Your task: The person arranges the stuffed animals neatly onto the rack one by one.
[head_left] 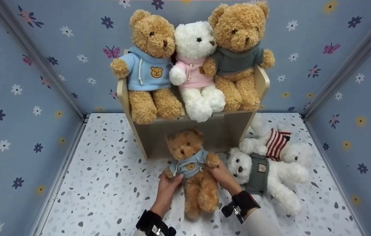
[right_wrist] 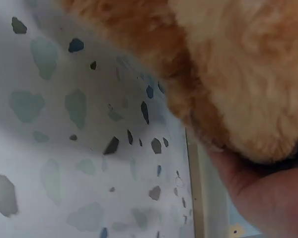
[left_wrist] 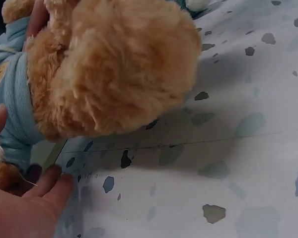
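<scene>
A brown teddy bear [head_left: 201,188] in a light blue hoodie is held between both hands, in front of the shelf's lower opening. The left hand [head_left: 169,189] grips its side by one arm, thumb in front; in the left wrist view the fingers [left_wrist: 52,191] reach behind that paw. On the other side the right hand [head_left: 224,177] holds the bear under its other arm, its fingertips hidden behind the bear. Brown fur [right_wrist: 248,74] fills much of the right wrist view, above the right hand [right_wrist: 273,193].
On the wooden shelf [head_left: 262,82] sit a brown bear in blue [head_left: 146,73], a white bear in pink [head_left: 195,72] and a brown bear in dark green [head_left: 237,62]. Two white bears lie at the right, one in green [head_left: 259,173], one in red stripes [head_left: 277,144]. Flowered walls surround the speckled floor.
</scene>
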`<action>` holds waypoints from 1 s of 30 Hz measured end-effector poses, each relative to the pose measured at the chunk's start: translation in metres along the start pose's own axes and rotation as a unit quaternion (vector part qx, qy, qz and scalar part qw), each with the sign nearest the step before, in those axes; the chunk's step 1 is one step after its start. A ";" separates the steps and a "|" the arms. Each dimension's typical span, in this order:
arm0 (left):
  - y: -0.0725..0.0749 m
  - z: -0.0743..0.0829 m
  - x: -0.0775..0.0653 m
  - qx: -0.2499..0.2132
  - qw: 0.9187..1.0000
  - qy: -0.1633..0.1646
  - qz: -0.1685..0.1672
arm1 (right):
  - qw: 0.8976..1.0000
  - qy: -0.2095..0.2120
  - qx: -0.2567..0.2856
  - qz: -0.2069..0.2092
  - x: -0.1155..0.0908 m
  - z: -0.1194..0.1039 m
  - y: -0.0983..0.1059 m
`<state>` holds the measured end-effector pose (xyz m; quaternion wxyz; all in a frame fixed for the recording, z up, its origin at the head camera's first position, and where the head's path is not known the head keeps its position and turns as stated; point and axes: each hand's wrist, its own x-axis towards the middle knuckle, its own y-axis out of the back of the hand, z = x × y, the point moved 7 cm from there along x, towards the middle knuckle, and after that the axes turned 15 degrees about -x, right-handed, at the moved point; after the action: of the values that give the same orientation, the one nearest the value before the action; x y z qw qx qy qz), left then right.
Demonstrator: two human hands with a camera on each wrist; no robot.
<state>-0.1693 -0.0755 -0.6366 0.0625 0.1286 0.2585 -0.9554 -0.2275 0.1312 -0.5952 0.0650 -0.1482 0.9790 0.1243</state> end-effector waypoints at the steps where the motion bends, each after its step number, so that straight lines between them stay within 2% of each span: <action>1: -0.002 -0.001 0.001 -0.017 1.000 0.008 -0.008 | 1.000 -0.002 0.027 -0.005 0.000 0.001 -0.002; 3: -0.007 -0.003 0.003 -0.043 0.999 0.020 -0.023 | 0.997 -0.006 0.080 -0.019 -0.001 0.002 -0.005; 5: -0.012 -0.004 0.003 -0.051 0.998 0.032 -0.031 | 0.993 -0.006 0.117 -0.032 -0.002 0.003 -0.008; 10: -0.017 0.000 0.006 -0.013 1.000 0.026 -0.004 | 0.987 -0.015 0.150 -0.055 -0.005 0.009 -0.014; 14: -0.018 0.005 0.011 -0.035 0.999 0.011 0.013 | 0.991 -0.022 0.114 -0.060 -0.006 0.012 -0.016; 17: -0.017 0.009 0.015 -0.047 0.998 0.003 0.028 | 0.996 -0.023 0.058 -0.057 -0.006 0.013 -0.016; 19: -0.015 0.014 0.019 -0.037 0.998 -0.003 0.045 | 0.998 -0.011 0.021 -0.051 -0.005 0.011 -0.015; 24: -0.011 0.045 0.034 -0.003 0.997 -0.046 0.069 | 0.998 0.034 -0.054 -0.009 0.002 -0.002 -0.010; 30: -0.010 0.079 0.059 0.007 0.995 -0.047 0.089 | 0.995 0.041 -0.084 0.040 0.001 -0.010 0.006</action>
<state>-0.2442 -0.1104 -0.5823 0.1586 0.1069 0.2358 -0.9528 -0.2314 0.1337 -0.5847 0.0067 -0.1188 0.9721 0.2021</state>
